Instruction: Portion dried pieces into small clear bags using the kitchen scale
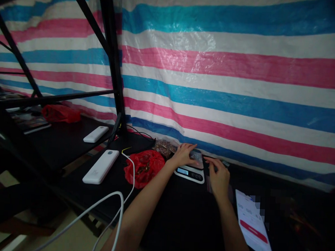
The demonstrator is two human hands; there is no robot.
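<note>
A small digital kitchen scale (189, 174) with a lit display lies on the black table. On its plate rests what looks like a clear plastic bag (196, 156); its contents are too small to make out. My left hand (183, 155) reaches over the left side of the plate, thumb and fingers apart around the bag. Just off the scale's right edge is my right hand (219, 176), its fingers stretched toward the plate and nothing visible in them. A red plastic bag (157, 160) with small brownish pieces in it sits left of the scale.
Behind the left hand lies a clear bag of dried pieces (164, 147). A white power bank (101, 167) and a white cable (133, 172) are at left, a lit phone (253, 221) at right. A black metal frame (110, 60) and striped sheeting (228, 65) stand behind.
</note>
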